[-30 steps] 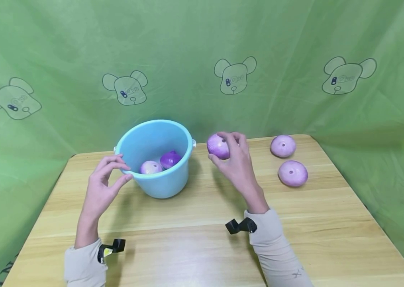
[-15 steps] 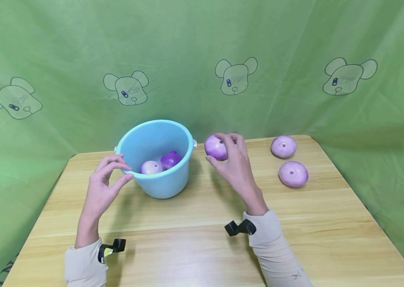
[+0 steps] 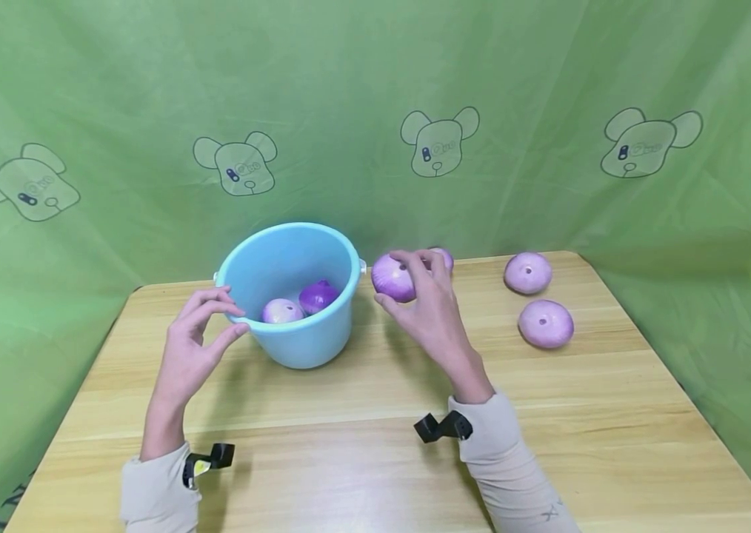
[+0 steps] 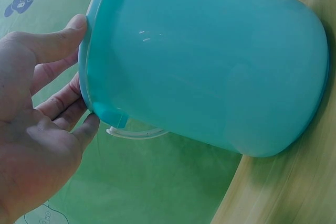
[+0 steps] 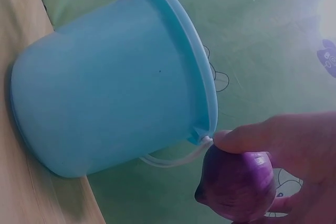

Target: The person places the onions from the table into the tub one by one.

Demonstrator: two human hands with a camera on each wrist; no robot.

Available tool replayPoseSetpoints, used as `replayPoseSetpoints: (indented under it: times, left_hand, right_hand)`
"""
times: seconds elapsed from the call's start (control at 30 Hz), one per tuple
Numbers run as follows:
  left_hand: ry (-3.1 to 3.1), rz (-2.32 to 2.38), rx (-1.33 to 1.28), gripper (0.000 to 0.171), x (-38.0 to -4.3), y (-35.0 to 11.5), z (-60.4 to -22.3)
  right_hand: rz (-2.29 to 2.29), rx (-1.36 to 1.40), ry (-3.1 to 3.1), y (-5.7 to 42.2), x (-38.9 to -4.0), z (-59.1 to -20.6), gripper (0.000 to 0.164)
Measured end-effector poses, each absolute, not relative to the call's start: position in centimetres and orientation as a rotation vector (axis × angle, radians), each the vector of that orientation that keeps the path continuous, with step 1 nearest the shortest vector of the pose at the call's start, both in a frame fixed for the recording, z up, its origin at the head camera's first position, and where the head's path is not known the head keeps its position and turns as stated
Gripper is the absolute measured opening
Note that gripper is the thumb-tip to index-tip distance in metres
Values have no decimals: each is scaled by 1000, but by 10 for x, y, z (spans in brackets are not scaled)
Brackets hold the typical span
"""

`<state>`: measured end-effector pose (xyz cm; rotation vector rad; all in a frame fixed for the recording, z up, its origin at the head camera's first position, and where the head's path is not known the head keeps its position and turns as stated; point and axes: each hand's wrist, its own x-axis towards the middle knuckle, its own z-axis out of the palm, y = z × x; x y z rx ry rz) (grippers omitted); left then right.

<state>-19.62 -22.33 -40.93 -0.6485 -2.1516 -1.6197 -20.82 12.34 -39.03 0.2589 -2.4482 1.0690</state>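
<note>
My left hand (image 3: 189,355) pinches the near left rim of a light blue bucket (image 3: 302,344), thumb outside and fingertips over the edge. The left wrist view has this hand (image 4: 47,98) at the rim too. Inside the bucket lie two onions, a pale one (image 3: 282,311) and a deeper purple one (image 3: 318,296). To the bucket's right, my right hand (image 3: 432,311) grips a purple onion (image 3: 390,277) between thumb and fingers. In the right wrist view that onion (image 5: 236,182) hangs above table level, beside the bucket's rim and white handle (image 5: 173,161).
Another onion (image 3: 442,257) shows partly behind my right hand. Two more, one farther back (image 3: 527,272) and one nearer (image 3: 546,323), rest on the wooden table (image 3: 349,459) at the right. A green curtain (image 3: 349,89) with bear-head drawings hangs behind and along the sides.
My right hand has moved slightly left with its onion, closer to the bucket, uncovering the onion behind it. The left hand and bucket stay in place.
</note>
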Motion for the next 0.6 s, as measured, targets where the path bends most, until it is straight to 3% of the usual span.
replayPoseSetpoints:
  times: [0.6]
  left_hand:
    - [-2153,-1616,-651,18,-196,-222,-408]
  right_hand:
    - [1065,311,-2450,119,-207,-391,65]
